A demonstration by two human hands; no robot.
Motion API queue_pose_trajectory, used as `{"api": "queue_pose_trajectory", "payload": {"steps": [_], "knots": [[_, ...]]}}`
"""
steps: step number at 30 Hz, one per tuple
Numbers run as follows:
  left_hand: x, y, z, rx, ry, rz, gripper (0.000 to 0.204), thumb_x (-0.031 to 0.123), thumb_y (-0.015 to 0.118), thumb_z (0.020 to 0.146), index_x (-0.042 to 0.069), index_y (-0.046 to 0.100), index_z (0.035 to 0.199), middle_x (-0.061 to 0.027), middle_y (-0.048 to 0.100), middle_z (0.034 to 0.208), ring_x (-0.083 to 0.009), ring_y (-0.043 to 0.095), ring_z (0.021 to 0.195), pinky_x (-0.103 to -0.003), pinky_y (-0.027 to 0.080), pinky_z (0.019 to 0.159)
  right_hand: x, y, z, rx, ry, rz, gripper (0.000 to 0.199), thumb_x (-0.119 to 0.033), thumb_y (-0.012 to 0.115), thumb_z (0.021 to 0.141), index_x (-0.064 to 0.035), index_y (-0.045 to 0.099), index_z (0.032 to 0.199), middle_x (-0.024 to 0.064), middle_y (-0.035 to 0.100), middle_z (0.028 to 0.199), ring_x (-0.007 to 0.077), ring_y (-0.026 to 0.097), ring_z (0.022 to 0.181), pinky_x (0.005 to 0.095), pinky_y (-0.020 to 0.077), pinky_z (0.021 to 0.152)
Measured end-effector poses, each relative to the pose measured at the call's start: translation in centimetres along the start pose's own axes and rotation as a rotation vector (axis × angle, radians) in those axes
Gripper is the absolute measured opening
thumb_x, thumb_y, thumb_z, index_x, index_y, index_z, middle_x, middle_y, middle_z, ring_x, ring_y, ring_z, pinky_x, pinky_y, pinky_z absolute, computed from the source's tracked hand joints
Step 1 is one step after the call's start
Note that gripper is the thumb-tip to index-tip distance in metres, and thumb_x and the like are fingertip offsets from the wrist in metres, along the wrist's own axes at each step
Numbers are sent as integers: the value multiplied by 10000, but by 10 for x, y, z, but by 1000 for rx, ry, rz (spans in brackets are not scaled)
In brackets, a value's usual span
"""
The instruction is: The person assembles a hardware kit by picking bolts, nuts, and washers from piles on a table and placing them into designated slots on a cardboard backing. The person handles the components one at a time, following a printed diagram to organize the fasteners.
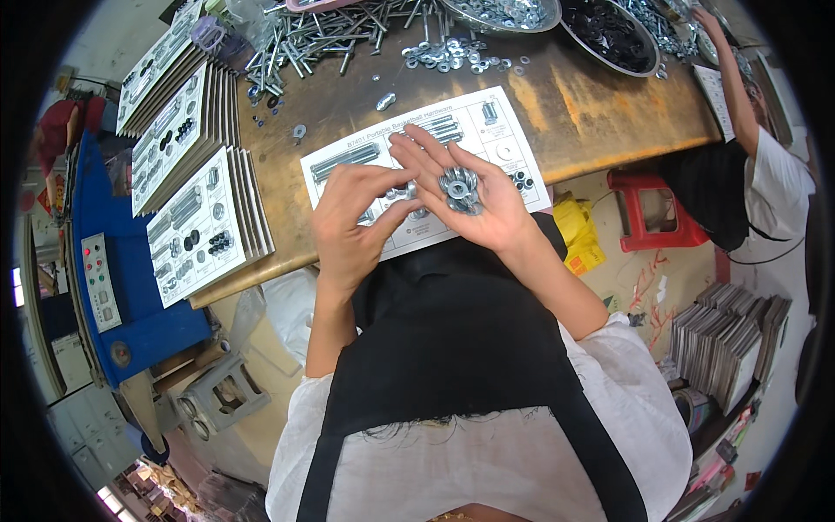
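Note:
Over a white printed card (513, 143), my right hand (496, 209) lies palm up with its fingers stretched out. A small heap of silvery washers (459, 187) rests on that palm. My left hand (352, 222) is beside it, thumb and fingers curled in a pinch at the right hand's fingers. Small shiny metal pieces (400, 193) show between its fingertips, too small to tell exactly. The card has pictures of bolts and other hardware and lies on the worn wooden table (600, 122); my hands cover its middle.
Stacks of similar cards (204, 226) stand at the left. Behind are loose bolts (322, 35), scattered washers (444, 56), a metal bowl of washers (513, 13) and a bowl of black parts (613, 39). Another person's arm (735, 87) reaches in at far right, near a red stool (652, 209).

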State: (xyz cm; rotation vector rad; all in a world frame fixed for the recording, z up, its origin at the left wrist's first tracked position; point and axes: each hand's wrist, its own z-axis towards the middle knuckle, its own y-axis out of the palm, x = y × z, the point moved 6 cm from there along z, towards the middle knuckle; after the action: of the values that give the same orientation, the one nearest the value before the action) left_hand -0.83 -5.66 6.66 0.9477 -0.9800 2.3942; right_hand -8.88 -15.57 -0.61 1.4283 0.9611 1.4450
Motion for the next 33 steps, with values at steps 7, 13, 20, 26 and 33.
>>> {"api": "queue_pose_trajectory", "payload": {"steps": [7,13,20,26,33], "knots": [[9,25,9,-137,-55,126,278,93,790,707,44,709,968,-61,659,852,-195,610,780,-306,486,669,-1,6,8,67,-162,-385,526,-282,349,1026,16,314,1458,138,346,1518,251,271,1434,385,238,1169],[9,41,5,-222,-131,213,248,98,780,724,44,700,953,-68,651,843,-202,612,766,-317,495,667,-10,-1,2,122,-260,-421,517,-269,331,1025,34,330,1444,155,348,1512,256,281,1428,388,228,1176],[5,49,0,-312,-67,149,257,74,771,730,57,694,975,-63,649,865,-218,608,800,-335,494,683,-11,-9,-1,159,-268,-476,525,-272,325,1025,38,314,1449,159,330,1521,266,290,1425,393,233,1175],[5,46,-4,-320,-6,167,262,56,770,723,54,689,972,-57,647,871,-232,603,812,-336,493,680,-9,-15,4,165,-249,-484,530,-287,334,1022,42,337,1438,159,346,1513,266,303,1421,392,231,1176],[3,38,1,-226,19,78,266,47,768,711,54,692,966,-53,650,879,-207,616,787,-318,497,670,-5,-9,3,152,-215,-443,511,-250,315,1023,39,321,1445,155,345,1512,261,288,1424,387,215,1182]]}}
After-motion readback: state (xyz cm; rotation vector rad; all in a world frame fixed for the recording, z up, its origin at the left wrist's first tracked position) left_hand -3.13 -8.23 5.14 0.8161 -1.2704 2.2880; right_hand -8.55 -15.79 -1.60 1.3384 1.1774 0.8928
